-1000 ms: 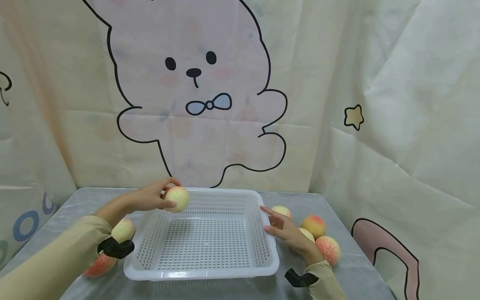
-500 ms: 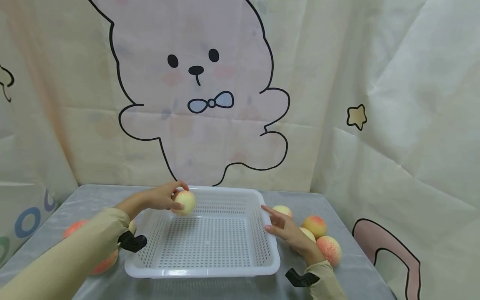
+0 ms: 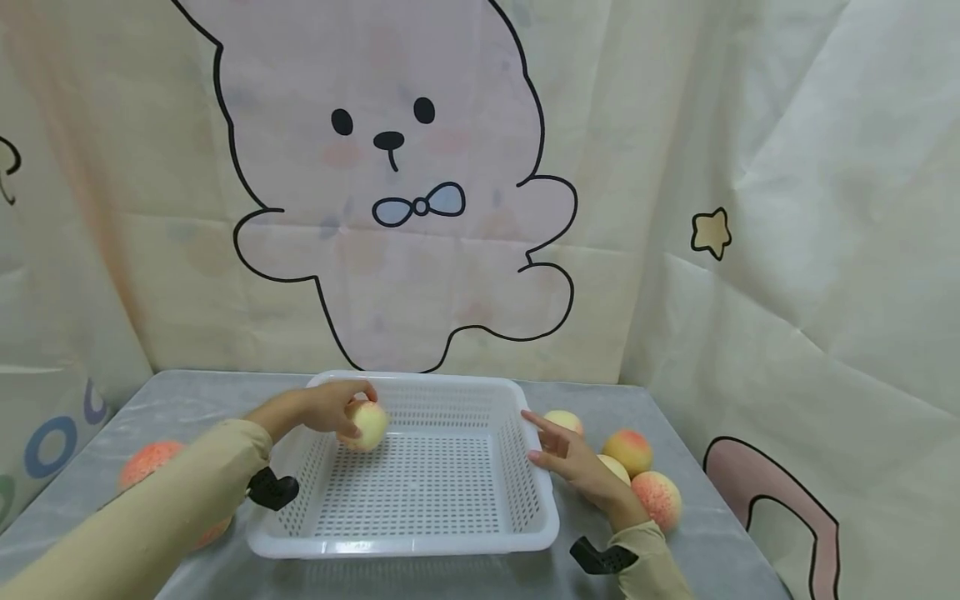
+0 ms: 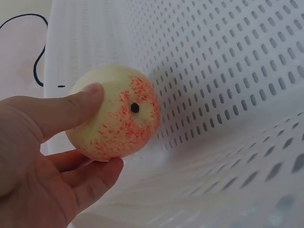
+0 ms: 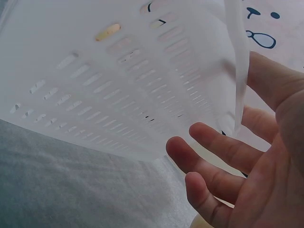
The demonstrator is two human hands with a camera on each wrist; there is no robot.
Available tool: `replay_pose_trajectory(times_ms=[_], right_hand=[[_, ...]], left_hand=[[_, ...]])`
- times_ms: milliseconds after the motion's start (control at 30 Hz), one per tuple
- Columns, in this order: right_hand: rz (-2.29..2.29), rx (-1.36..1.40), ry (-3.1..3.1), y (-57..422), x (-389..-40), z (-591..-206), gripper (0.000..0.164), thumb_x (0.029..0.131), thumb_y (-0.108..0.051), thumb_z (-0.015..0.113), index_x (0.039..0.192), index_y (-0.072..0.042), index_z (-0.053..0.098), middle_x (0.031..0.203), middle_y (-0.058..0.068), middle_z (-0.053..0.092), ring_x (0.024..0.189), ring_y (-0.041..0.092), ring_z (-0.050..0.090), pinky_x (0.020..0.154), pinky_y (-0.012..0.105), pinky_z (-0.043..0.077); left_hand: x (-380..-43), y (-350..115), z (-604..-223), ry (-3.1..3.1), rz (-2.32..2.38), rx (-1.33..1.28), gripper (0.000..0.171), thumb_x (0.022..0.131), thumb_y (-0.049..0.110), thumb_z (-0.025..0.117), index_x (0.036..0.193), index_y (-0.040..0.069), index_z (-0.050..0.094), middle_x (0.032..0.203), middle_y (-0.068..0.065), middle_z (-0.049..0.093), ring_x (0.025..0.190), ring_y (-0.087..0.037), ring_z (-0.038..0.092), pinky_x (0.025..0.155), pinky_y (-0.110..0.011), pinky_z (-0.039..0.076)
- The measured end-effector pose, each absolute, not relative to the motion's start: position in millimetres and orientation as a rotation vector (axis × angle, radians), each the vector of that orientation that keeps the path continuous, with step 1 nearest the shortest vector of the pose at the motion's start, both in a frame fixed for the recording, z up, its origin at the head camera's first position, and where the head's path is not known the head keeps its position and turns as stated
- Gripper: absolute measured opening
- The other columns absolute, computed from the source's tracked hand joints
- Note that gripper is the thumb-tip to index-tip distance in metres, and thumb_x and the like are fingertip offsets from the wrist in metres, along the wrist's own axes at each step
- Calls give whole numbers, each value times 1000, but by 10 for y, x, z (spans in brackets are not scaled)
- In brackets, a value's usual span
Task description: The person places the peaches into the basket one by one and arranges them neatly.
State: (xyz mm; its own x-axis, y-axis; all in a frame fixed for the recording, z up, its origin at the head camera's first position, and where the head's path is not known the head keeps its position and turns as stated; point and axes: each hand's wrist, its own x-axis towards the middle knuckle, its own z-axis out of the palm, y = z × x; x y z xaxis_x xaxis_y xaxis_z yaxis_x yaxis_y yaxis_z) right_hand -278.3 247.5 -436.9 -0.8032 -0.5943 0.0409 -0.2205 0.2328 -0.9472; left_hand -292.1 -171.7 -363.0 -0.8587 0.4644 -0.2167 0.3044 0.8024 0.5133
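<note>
Head view: the left hand (image 3: 327, 408) has a peach (image 3: 371, 427) in its grip inside the far-left part of a white basket (image 3: 405, 547). The right hand (image 3: 573, 460) touches the basket's right rim; other peaches (image 3: 657, 501) lie on the grey surface (image 3: 213, 398). Left wrist view: thumb and fingers clasp the peach. Right wrist view: the grip is relaxed, fingers loosely extended.

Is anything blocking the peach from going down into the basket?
Nothing I can see! The left hand holds the peach with no other fruit beneath it, and the right hand is across at the opposite rim of the basket.
</note>
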Motion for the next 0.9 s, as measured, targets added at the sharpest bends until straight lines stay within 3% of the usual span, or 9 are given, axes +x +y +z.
replay_pose_trajectory(times_ms=[567,733,900], right_hand=[[-1588,-755,2183,2479,-2778,-4362,65,98,-19,55,155,-22,23,147,19,46,115,17,61,92,28,53],[-1583,-739,2200,2471,-2763,-4347,65,98,-20,55,155,-24,23,149,16,45,119,21,60,95,31,52],[-1569,-746,2221,2465,-2755,-4344,65,98,-21,56,154,-23,24,150,15,45,123,24,57,99,35,50]], left_hand=[[-2891,-1653,-3703,2696,533,530,52,75,-3,75,118,12,50,108,-11,57,92,-26,49,77,-36,42],[-2876,-1663,-3635,2714,506,514,52,72,-9,71,117,11,54,112,-16,59,93,-27,50,77,-38,44],[-2876,-1703,-3592,2709,497,536,53,74,-3,74,121,9,55,119,-21,58,102,-30,54,81,-43,48]])
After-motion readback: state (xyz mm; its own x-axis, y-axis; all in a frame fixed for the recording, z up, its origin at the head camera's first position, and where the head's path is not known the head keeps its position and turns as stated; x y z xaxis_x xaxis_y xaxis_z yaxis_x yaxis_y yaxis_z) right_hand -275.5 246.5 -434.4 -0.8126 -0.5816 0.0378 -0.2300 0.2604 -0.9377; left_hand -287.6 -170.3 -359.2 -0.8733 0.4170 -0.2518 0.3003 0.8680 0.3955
